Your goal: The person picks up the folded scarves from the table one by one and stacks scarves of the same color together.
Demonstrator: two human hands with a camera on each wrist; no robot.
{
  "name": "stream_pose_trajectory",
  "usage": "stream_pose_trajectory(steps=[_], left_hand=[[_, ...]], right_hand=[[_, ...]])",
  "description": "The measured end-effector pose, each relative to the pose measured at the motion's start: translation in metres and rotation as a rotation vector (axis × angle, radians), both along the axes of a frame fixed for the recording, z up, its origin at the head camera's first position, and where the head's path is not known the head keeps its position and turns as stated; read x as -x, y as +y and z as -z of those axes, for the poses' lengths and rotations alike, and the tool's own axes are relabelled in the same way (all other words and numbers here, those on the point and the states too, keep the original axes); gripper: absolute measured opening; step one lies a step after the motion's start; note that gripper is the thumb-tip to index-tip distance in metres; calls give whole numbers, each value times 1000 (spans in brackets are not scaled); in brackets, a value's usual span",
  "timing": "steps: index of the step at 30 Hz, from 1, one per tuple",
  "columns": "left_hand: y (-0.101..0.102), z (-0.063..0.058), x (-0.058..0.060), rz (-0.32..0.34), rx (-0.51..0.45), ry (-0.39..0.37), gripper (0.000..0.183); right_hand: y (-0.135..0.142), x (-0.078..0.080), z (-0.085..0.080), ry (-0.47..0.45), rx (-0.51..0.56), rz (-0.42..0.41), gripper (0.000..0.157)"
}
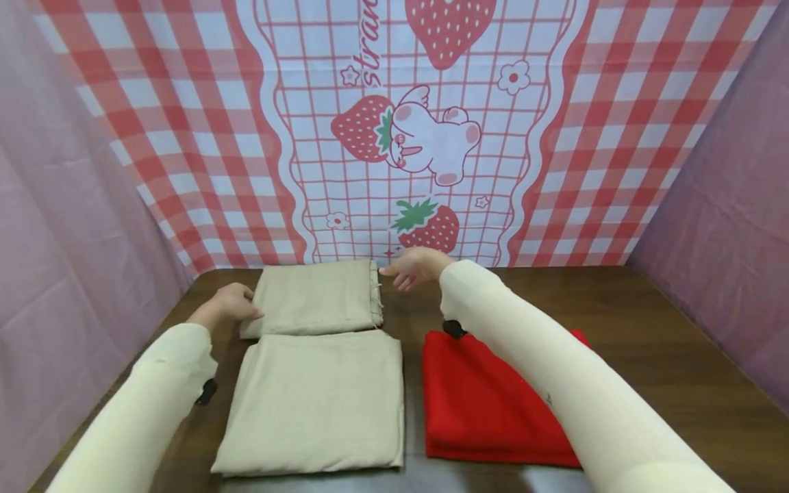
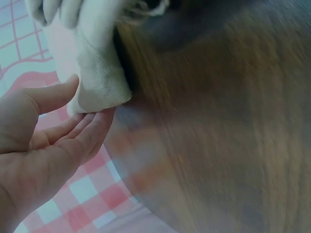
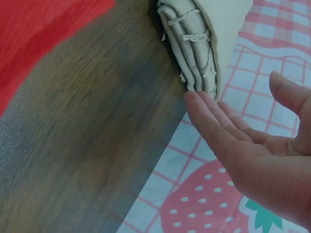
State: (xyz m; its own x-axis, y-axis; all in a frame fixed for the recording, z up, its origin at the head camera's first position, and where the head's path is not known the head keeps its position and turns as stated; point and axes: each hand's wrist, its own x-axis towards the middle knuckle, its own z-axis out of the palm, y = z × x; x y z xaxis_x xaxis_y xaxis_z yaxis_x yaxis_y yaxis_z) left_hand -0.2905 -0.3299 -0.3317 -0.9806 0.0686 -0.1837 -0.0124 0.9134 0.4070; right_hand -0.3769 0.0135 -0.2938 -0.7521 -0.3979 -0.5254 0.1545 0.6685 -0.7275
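Note:
A folded beige cloth (image 1: 317,298) lies at the back left of the table, its frayed layered edge (image 3: 192,46) facing right. My left hand (image 1: 231,302) is at its left end; in the left wrist view the fingers (image 2: 87,131) reach along the folded end (image 2: 102,80), with the thumb beside it. At the opposite end, my right hand (image 3: 252,150) has its fingers extended, fingertips right at the frayed edge and thumb held apart. A second, larger folded beige cloth (image 1: 314,404) lies just in front of the first.
A folded red cloth (image 1: 487,404) lies at the front right, partly hidden under my right sleeve (image 1: 524,342). The brown wooden table (image 1: 666,356) meets a checked strawberry-print backdrop (image 1: 407,41), with pink curtains (image 1: 68,205) at both sides.

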Motion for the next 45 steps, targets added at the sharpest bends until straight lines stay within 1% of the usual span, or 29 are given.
stream_pose_trajectory(steps=[3, 6, 11, 14, 15, 22, 24, 28, 30, 35, 37, 39, 40, 41, 42, 44, 45], left_hand=[[8, 0, 4, -5, -20, -3, 38], [17, -1, 7, -14, -44, -16, 33], [28, -2, 14, -12, -65, -21, 33], [34, -1, 18, -3, -54, -12, 36], [37, -1, 20, 0, -50, -20, 35], [51, 1, 25, 1, -45, -62, 44], [56, 1, 27, 1, -47, -77, 38], [66, 1, 30, -1, -39, -74, 31], [71, 1, 32, 2, -31, -68, 31], [83, 1, 35, -9, -25, -73, 40], [87, 2, 36, -2, -8, -57, 37], [91, 2, 38, 12, 10, -45, 26], [93, 2, 38, 17, 16, -43, 22], [96, 2, 39, 21, 19, -42, 21], [98, 1, 39, 25, 22, -42, 23], [102, 1, 38, 25, 17, -44, 24], [104, 1, 38, 23, 16, -42, 23]], right_hand=[[6, 0, 0, -11, 17, 32, 60], [12, 0, 1, -10, 19, 44, 57], [20, 2, 3, -13, 16, 65, 56], [26, 4, 5, -28, 27, 97, 55], [28, 5, 6, -37, 36, 108, 55], [42, 5, 11, -90, 62, 157, 57], [47, 4, 12, -101, 71, 173, 57], [54, 6, 15, -123, 94, 196, 58], [56, 6, 16, -124, 98, 202, 58], [61, 3, 14, -108, 88, 201, 58], [63, 2, 13, -96, 83, 193, 59], [67, 8, 19, -89, 87, 194, 59], [72, 20, 28, -99, 100, 172, 62], [74, 24, 32, -95, 92, 169, 63], [78, 34, 41, -99, 92, 168, 65], [81, 37, 44, -96, 82, 182, 65], [83, 34, 42, -95, 82, 187, 65]])
